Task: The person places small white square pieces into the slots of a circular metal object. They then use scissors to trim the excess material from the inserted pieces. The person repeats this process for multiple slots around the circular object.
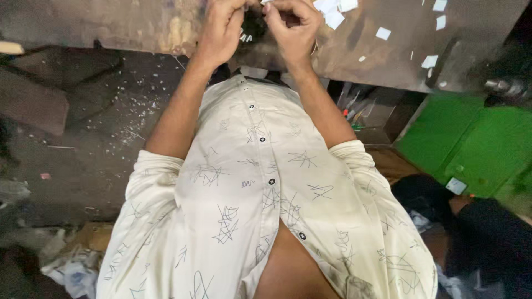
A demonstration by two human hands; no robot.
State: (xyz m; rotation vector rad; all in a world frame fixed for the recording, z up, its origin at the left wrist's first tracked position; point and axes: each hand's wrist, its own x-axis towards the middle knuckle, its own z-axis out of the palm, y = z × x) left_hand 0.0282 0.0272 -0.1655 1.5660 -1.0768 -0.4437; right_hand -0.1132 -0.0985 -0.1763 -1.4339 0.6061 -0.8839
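Note:
My left hand (221,30) and my right hand (292,27) meet at the top edge of the head view, over a worn brown workbench (127,25). Both have their fingers curled together around something small and dark between them; what it is I cannot tell. Small white bits (245,37) show just under the fingers. My forearms run down to a cream short-sleeved shirt (260,194) with dark scribble print and dark buttons, which fills the middle of the view.
White paper pieces (335,12) lie scattered on the bench to the right. A green box (471,144) stands at the right, with tools (352,111) in a dark recess beside it. Dusty floor with white scraps (133,116) lies left. Crumpled paper (72,271) sits bottom left.

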